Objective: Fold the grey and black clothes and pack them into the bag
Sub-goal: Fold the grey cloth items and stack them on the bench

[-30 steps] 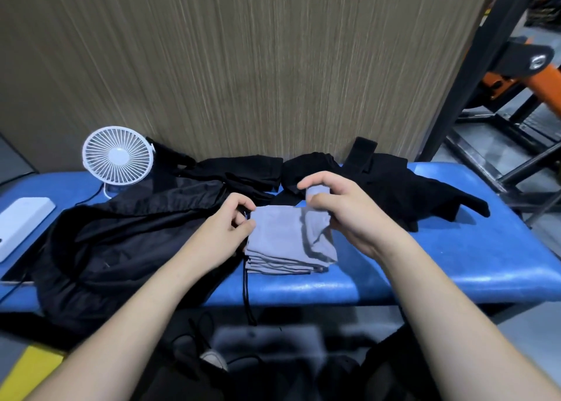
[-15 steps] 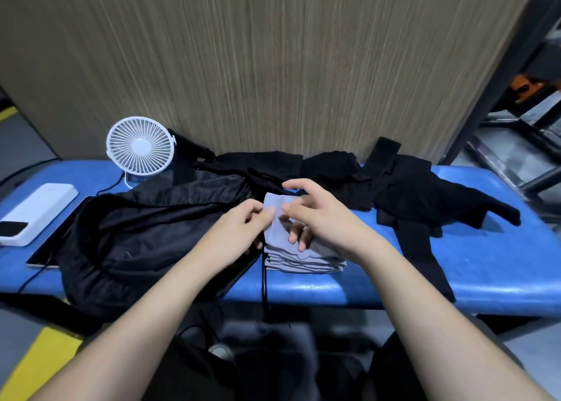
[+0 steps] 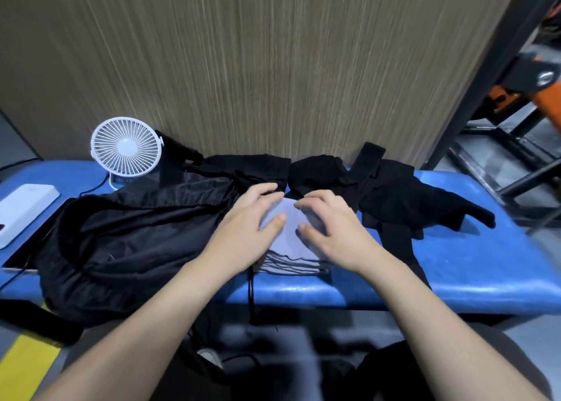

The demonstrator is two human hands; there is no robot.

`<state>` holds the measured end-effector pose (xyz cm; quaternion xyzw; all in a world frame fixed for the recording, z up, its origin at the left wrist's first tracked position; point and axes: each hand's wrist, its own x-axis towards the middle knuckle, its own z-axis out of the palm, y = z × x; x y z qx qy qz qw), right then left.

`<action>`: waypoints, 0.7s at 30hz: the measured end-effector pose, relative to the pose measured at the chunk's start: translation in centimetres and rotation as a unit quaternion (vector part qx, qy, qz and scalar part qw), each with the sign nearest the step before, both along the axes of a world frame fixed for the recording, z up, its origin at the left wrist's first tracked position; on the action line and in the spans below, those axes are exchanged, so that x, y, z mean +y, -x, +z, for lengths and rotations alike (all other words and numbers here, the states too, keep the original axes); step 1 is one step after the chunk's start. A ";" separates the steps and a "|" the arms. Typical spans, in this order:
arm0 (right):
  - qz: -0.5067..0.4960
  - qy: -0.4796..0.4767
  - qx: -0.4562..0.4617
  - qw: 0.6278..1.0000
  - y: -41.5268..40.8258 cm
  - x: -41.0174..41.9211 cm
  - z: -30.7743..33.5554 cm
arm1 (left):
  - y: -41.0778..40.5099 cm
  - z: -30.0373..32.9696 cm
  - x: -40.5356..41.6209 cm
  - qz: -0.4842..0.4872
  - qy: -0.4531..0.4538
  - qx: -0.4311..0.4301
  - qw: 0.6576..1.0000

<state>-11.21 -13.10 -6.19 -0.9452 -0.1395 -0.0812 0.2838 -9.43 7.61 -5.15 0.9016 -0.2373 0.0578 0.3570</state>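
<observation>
Both hands, left [image 3: 249, 227] and right [image 3: 334, 230], press flat on folded grey garment [image 3: 288, 233].

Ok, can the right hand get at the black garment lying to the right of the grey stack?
Probably yes. The right hand rests flat on the folded grey clothes, holding nothing, and the black garment lies uncovered on the blue bench just beside it, with nothing in between.
</observation>
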 end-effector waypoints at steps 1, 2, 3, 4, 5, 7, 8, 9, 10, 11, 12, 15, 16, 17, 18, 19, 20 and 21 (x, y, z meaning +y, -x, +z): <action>0.005 0.025 0.012 1.000 0.1 0.0 -0.3 | 0.0 -0.2 -0.2 -0.003 -0.027 0.007 1.000; 0.011 0.044 0.022 0.999 0.2 -0.1 -0.6 | 0.1 -0.4 -0.3 -0.002 -0.055 0.013 0.998; 0.016 0.056 0.033 0.998 0.2 -0.1 -1.0 | 0.1 -0.7 -0.3 -0.001 -0.080 0.021 0.997; 0.018 0.066 0.044 0.997 0.3 -0.1 -1.3 | 0.1 -1.0 -0.3 -0.002 -0.101 0.031 0.994; 0.020 0.075 0.055 0.996 0.3 -0.2 -1.5 | 0.1 -1.3 -0.1 -0.003 -0.117 0.040 0.992; 0.026 0.081 0.073 0.994 0.4 -0.2 -2.1 | 0.3 -1.8 0.2 -0.007 -0.143 0.049 0.988; 0.030 0.080 0.083 0.993 0.6 -0.2 -2.4 | 0.4 -2.0 0.3 -0.010 -0.153 0.047 0.987; 0.033 0.079 0.093 0.992 0.6 -0.2 -2.7 | 0.5 -2.2 0.4 -0.014 -0.161 0.043 0.986; 0.035 0.080 0.099 0.991 0.7 -0.2 -3.0 | 0.7 -2.4 0.5 -0.017 -0.167 0.040 0.985; 0.036 0.081 0.101 0.991 0.8 -0.2 -3.3 | 0.7 -2.6 0.5 -0.020 -0.170 0.044 0.984; 0.036 0.082 0.099 0.991 0.8 -0.2 -3.5 | 0.7 -2.8 0.6 -0.023 -0.169 0.050 0.984; 0.030 0.089 0.088 0.992 0.7 -0.1 -3.6 | 0.5 -3.1 0.5 -0.034 -0.150 0.079 0.985; 0.029 0.093 0.085 0.992 0.6 -0.1 -3.6 | 0.4 -3.2 0.4 -0.037 -0.144 0.090 0.985; 0.028 0.097 0.084 0.991 0.5 -0.1 -3.6 | 0.3 -3.1 0.3 -0.039 -0.139 0.100 0.985; 0.026 0.100 0.086 0.991 0.4 -0.1 -3.7 | 0.3 -3.1 0.1 -0.041 -0.136 0.108 0.984; 0.024 0.103 0.088 0.991 0.4 -0.1 -3.7 | 0.2 -3.1 0.0 -0.042 -0.137 0.113 0.983; 0.022 0.105 0.091 0.990 0.4 -0.1 -3.7 | 0.2 -3.1 -0.2 -0.045 -0.137 0.117 0.983; 0.022 0.107 0.092 0.990 0.4 -0.1 -3.6 | 0.2 -3.0 -0.3 -0.048 -0.136 0.119 0.982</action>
